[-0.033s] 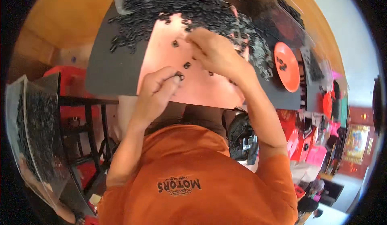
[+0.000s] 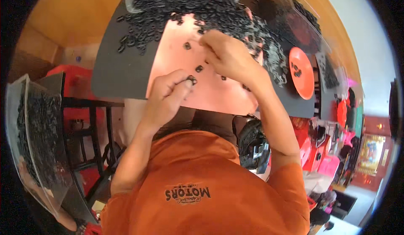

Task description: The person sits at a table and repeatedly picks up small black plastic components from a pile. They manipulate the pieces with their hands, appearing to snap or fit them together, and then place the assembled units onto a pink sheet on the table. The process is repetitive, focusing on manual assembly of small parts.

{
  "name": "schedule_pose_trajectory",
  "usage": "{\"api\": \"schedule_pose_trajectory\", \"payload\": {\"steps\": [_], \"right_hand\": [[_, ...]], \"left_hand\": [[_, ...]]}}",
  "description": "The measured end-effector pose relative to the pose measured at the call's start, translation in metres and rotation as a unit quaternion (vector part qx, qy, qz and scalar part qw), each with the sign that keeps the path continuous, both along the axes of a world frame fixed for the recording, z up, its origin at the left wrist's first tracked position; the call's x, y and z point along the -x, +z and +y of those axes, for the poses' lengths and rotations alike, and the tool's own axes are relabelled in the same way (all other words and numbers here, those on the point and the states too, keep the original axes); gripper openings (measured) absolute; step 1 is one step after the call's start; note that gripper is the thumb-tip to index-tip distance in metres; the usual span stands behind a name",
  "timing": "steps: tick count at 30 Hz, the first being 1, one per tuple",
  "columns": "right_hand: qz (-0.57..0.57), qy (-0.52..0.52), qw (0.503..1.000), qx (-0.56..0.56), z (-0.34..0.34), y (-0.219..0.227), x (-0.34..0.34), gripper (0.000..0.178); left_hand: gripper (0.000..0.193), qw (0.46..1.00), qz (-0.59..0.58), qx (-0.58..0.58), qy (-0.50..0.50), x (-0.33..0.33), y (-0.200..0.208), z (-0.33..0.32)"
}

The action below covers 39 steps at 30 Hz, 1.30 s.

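My left hand (image 2: pixel 168 92) pinches a small black oval ring piece (image 2: pixel 192 79) between thumb and forefinger, over the pink sheet (image 2: pixel 168 62). Farther up the sheet is my right hand (image 2: pixel 227 54), its fingers curled together. Their tips are partly hidden, and I cannot make out what they hold. Another small black piece (image 2: pixel 201 32) lies close by those fingertips. Between the hands a loose black piece (image 2: pixel 199 68) rests on the sheet, with one more black piece (image 2: pixel 187 46) farther off. Beyond the sheet spreads a large heap of black pieces (image 2: pixel 189 3).
An orange-red plate (image 2: pixel 302 85) with a few black pieces stands at the right of the dark table (image 2: pixel 113 75). Thin clear scraps (image 2: pixel 275 58) lie beside it. At the far left is a clear bin (image 2: pixel 46 129) full of black pieces, next to another person's arm (image 2: pixel 40 193).
The whole view has shifted slightly, with the tabletop sitting a little farther right in the picture. Both hands keep nearly the same pose, and the left still holds its piece.
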State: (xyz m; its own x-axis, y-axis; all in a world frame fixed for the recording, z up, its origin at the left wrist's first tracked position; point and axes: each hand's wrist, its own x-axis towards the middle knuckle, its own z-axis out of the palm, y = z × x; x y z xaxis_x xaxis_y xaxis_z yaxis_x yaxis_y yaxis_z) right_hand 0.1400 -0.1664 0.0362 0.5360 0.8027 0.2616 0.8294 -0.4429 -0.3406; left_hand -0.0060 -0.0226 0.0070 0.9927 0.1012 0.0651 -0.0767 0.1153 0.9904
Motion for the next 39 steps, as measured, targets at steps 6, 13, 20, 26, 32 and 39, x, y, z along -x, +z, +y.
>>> {"api": "schedule_pose_trajectory", "payload": {"steps": [6, 13, 20, 26, 32, 39], "right_hand": [[-0.024, 0.006, 0.997, 0.078, 0.001, 0.009, -0.004, 0.014], [-0.082, 0.035, 0.994, 0.068, 0.045, 0.014, -0.029, 0.025], [-0.136, 0.051, 0.981, 0.127, 0.064, 0.005, -0.034, 0.018], [-0.086, 0.047, 0.989, 0.108, 0.028, 0.011, -0.027, 0.007], [-0.007, 0.029, 0.999, 0.016, 0.016, 0.009, -0.023, 0.010], [0.003, 0.023, 1.000, 0.012, 0.020, 0.007, -0.025, 0.010]], "left_hand": [[0.015, 0.997, 0.040, -0.033, -0.050, 0.001, -0.006, 0.007], [0.014, 0.997, -0.009, -0.056, -0.052, -0.002, -0.008, 0.009], [0.013, 0.998, -0.010, -0.041, -0.053, -0.002, -0.005, 0.009], [0.012, 0.996, -0.034, -0.060, -0.057, -0.004, -0.007, 0.010], [0.012, 0.996, -0.030, -0.058, -0.066, -0.004, -0.006, 0.010], [0.012, 0.995, -0.044, -0.074, -0.059, -0.003, -0.006, 0.011]]}}
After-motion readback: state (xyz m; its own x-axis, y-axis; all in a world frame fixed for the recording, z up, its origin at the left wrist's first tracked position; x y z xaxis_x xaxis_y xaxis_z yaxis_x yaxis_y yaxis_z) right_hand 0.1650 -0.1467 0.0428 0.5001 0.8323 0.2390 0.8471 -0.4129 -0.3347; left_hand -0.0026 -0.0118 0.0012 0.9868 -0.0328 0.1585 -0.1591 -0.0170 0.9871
